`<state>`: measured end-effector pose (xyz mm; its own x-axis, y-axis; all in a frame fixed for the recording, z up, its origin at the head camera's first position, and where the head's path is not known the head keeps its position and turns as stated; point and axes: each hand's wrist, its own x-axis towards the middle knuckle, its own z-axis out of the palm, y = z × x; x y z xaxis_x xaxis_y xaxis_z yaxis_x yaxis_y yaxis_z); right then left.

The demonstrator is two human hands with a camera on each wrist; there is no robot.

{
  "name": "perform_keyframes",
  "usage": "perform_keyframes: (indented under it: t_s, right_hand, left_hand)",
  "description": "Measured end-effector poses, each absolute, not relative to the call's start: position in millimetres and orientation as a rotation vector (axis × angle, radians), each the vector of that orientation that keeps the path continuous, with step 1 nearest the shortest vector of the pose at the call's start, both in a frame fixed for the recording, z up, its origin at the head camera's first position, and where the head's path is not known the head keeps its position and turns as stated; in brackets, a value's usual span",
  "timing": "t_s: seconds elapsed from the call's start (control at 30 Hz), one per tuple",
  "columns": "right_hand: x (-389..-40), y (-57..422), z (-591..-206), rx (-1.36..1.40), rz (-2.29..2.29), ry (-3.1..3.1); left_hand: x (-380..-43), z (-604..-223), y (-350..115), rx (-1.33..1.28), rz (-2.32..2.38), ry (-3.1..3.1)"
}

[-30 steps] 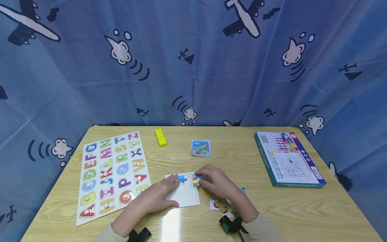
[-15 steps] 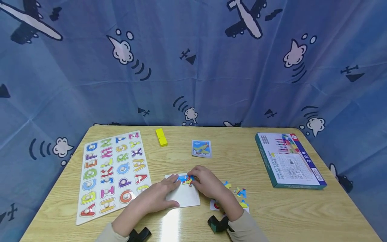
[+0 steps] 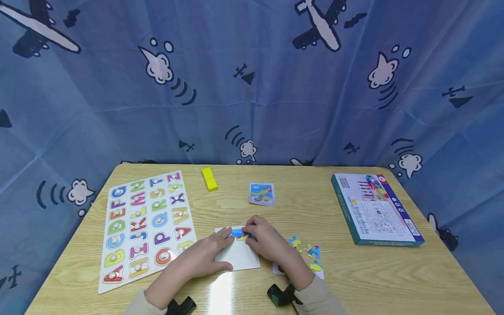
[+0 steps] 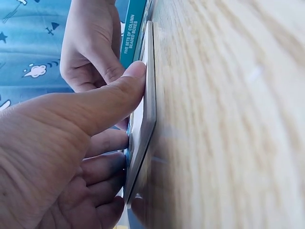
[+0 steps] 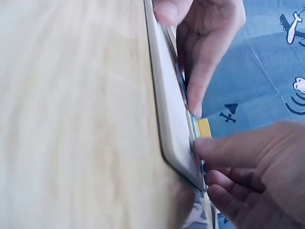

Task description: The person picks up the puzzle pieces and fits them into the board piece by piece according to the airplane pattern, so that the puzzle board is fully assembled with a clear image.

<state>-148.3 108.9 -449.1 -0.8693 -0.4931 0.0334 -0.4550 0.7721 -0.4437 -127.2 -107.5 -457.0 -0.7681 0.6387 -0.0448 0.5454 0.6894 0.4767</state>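
A white puzzle tray (image 3: 241, 259) lies on the table, with blue and multicoloured jigsaw pieces (image 3: 238, 232) along its far edge. My left hand (image 3: 209, 251) rests on the tray's left side, fingers spread and thumb (image 4: 133, 71) on the near rim. At the far right corner, my right hand (image 3: 267, 239) pinches a jigsaw piece (image 3: 243, 238) with red and yellow print, set against the blue one. Its thumb (image 5: 205, 147) presses down on the piece in the right wrist view; the fingers hide part of it. Several loose jigsaw pieces (image 3: 315, 252) lie beside my right forearm.
An alphabet peg board (image 3: 105, 286) lies on the left. Behind the tray are a yellow block (image 3: 210, 179) and a small airplane picture card (image 3: 261, 194). A flat boxed set (image 3: 379, 214) sits at the right. A blue airplane-print curtain (image 3: 252, 87) hangs behind the table.
My right hand has moved left, bringing the jigsaw piece from the tray's right edge to beside the blue piece. Loose pieces formerly under the right arm now show. My left hand stays put.
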Motion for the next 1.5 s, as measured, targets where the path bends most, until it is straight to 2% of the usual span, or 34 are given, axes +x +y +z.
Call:
perform_keyframes:
  t_s: [0.57,1.0,1.23,1.5]
  right_hand:
    - [-147.3,111.5,-451.5,-0.78,-0.7,2.886]
    - [-147.5,158.3,-435.1,-0.585,-1.071,2.676]
    - [-136.9,181.4,-434.7,-0.591,-0.932,2.746]
    - [-134.3,185.4,-440.9,-0.618,-0.808,2.786]
  left_hand:
    - [-123.8,-443.2,-128.8,0.834,0.657,2.635]
    - [-123.3,-445.6,-129.4,0.84,0.678,2.628]
    - [-122.7,-445.2,-129.1,0.831,0.69,2.622]
    - [-123.4,-446.6,-129.5,0.812,0.683,2.622]
